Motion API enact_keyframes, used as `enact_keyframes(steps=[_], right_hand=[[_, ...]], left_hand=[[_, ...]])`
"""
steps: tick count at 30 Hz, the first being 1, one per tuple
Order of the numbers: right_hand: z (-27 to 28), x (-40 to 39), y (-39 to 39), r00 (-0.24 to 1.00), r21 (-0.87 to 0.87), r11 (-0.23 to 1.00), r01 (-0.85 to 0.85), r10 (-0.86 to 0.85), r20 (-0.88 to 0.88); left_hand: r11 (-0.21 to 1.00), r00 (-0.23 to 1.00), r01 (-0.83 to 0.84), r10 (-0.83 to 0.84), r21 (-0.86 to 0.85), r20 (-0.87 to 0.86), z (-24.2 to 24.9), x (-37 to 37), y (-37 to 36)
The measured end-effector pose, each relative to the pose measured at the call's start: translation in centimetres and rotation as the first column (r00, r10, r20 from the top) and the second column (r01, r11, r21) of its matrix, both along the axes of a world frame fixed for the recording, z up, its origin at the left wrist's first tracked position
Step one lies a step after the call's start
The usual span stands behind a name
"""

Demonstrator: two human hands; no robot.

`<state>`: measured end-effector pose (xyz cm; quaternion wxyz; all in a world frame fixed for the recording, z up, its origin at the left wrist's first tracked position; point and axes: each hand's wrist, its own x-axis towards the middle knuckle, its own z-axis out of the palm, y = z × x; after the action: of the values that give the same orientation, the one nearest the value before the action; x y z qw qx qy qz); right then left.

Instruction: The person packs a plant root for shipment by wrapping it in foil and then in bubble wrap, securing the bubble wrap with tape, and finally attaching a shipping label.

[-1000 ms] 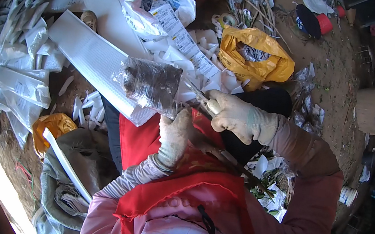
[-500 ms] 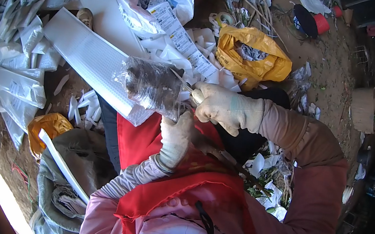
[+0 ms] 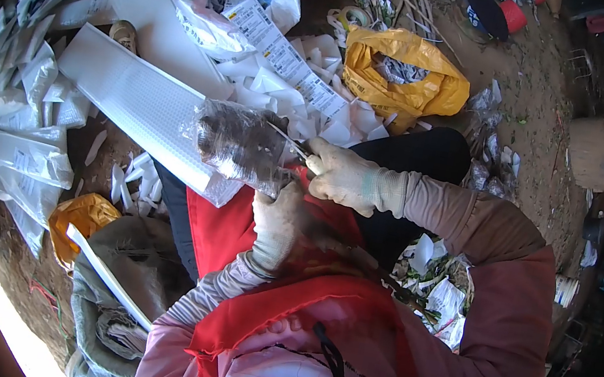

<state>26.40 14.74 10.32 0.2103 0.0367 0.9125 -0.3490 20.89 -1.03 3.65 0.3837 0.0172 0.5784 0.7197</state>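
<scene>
A dark lump wrapped in clear plastic film [image 3: 239,142] is held up over the red apron [image 3: 220,223]. My left hand [image 3: 277,220], in a pale work glove, is closed around the narrow lower end of this bundle. Brown stems [image 3: 359,254] run from behind that hand toward the lower right. In my right hand [image 3: 348,176], also gloved, is a knife-like tool with a thin metal blade [image 3: 286,138]. Its blade points up and left, against or very near the upper right side of the wrapping. The fingers hide most of its handle.
White foam boards [image 3: 141,102] lie just left of the bundle. A white plastic bag [image 3: 222,23] and a yellow bag [image 3: 408,78] stand ahead among white scraps. Clear plastic sleeves [image 3: 29,151] pile up at far left. Leafy trimmings [image 3: 434,282] lie right of my lap.
The view has shifted slightly. My right hand and the blade have moved a little left and down. Both hands keep their hold.
</scene>
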Motion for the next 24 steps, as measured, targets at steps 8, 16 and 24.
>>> enact_keyframes(steps=[8,16,24], right_hand=[[2.8,-1.6,1.2,0.89,-0.434,0.795,0.424,-0.278,0.361],[-1.7,-1.0,0.2,0.929,-0.184,0.918,0.352,-0.319,0.188],[0.2,0.1,1.7,0.946,-0.422,0.847,0.322,-0.27,0.18]], left_hand=[[0.998,0.999,0.03,-0.031,0.063,0.012,-0.8,0.4,0.4],[0.999,0.998,0.036,-0.037,0.023,0.046,-0.2,0.1,0.7],[0.972,0.967,0.148,-0.181,0.182,0.181,-1.3,-1.1,-0.7]])
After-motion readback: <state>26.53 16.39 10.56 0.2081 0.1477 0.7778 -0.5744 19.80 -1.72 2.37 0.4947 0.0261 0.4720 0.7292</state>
